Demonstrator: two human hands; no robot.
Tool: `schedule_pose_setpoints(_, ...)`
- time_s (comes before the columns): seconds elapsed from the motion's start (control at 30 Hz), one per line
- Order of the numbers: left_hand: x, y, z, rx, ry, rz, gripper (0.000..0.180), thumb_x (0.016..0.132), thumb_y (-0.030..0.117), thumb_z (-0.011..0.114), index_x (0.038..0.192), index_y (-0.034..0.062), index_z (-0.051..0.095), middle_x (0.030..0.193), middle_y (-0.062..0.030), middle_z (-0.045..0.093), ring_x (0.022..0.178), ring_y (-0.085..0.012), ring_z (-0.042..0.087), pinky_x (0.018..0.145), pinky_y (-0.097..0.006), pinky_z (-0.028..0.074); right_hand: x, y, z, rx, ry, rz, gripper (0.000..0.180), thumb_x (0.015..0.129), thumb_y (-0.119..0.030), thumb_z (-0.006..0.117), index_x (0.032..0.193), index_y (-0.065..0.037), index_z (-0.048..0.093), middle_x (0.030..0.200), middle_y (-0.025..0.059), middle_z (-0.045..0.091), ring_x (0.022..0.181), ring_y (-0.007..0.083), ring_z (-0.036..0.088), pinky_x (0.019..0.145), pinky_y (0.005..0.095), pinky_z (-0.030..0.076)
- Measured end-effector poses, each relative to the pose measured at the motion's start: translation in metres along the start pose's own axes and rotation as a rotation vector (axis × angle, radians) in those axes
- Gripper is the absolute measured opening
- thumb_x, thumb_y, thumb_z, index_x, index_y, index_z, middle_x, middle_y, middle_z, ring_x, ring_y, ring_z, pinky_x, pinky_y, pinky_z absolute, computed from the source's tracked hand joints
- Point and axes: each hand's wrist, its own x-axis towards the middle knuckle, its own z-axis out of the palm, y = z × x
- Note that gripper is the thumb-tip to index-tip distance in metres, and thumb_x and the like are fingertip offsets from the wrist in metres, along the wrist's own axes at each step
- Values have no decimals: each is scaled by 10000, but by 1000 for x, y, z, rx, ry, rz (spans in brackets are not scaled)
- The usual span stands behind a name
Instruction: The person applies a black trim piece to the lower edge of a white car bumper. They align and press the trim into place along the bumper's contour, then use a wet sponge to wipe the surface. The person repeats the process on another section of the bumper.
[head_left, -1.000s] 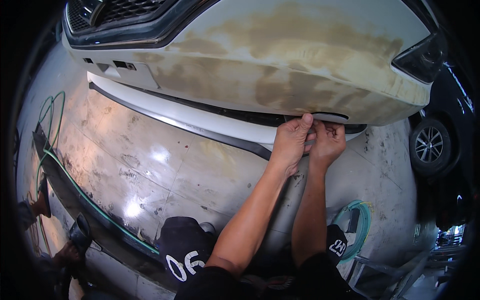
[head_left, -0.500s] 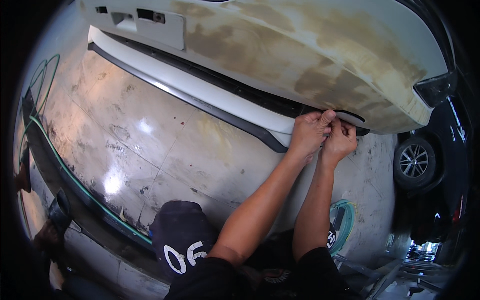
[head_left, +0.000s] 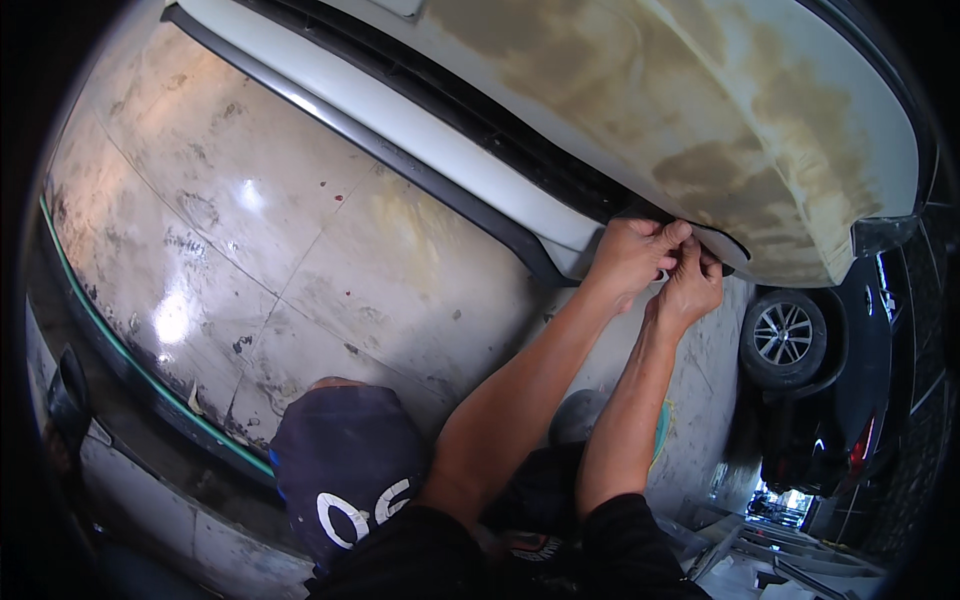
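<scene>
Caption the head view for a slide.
Both hands, left hand and right hand, pinch the lower edge of a sanded white bumper.

The bumper [head_left: 700,130] has slid up-frame (view tilting down); a dark car [head_left: 850,370] now shows more fully

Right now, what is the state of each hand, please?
Left hand: fingers curled closed, pinching the lower edge of the car bumper.
Right hand: fingers curled closed on the same edge, beside the left hand.

A dark parked car [head_left: 850,400] stands right of the stained concrete floor [head_left: 300,250]; a green hose [head_left: 130,360] crosses the floor's left side.
</scene>
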Motion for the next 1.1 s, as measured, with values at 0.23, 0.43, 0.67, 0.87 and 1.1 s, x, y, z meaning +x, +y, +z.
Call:
schedule_pose_setpoints(0.23, 3, 0, 3, 60, 99, 62, 539, 817, 458, 736, 986, -50, 672, 924, -140, 703, 808, -233, 690, 720, -329, 550, 7, 7, -13, -188, -31, -39, 297, 795, -78, 781, 975, 63, 591, 960, 158, 632, 814, 166, 599, 679, 292, 504)
schedule_pose_setpoints(0.43, 6, -6, 8, 6, 140, 51, 449, 830, 402, 753, 886, -39, 691, 778, -65, 685, 705, -143, 622, 619, -274, 475, -21, -23, 4, -283, 20, -353, 1058, 786, -361, 803, 1429, 140, 129, 1441, 289, 271, 1343, 321, 314, 1139, 434, 225)
schedule_pose_setpoints(0.67, -11, 6, 7, 372, 423, 215, 470, 754, 341, 835, 913, -47, 622, 782, -73, 634, 697, -122, 569, 633, -244, 474, -15, -18, 15, -238, 32, -246, 1221, 788, -347, 805, 1476, 73, -112, 1527, 289, 115, 1401, 326, 230, 1163, 417, 186)
schedule_pose_setpoints(0.87, -19, 29, 8, 718, 575, 601, 589, 647, 259, 891, 1027, -66, 580, 902, -101, 634, 848, -197, 594, 756, -316, 486, -10, -10, 17, -31, 13, -247, 1292, 728, -377, 841, 1493, 5, -127, 1537, 301, -34, 1444, 393, 44, 1134, 475, 276)
schedule_pose_setpoints(1.1, -16, 4, -3, 686, 516, 708, 487, 785, 71, 721, 1195, -55, 489, 1127, -191, 578, 1111, -293, 562, 971, -371, 428, -11, -13, 15, -104, 2, -247, 1209, 765, -238, 823, 1484, 49, -105, 1550, 272, 14, 1441, 328, 140, 1179, 437, 179)
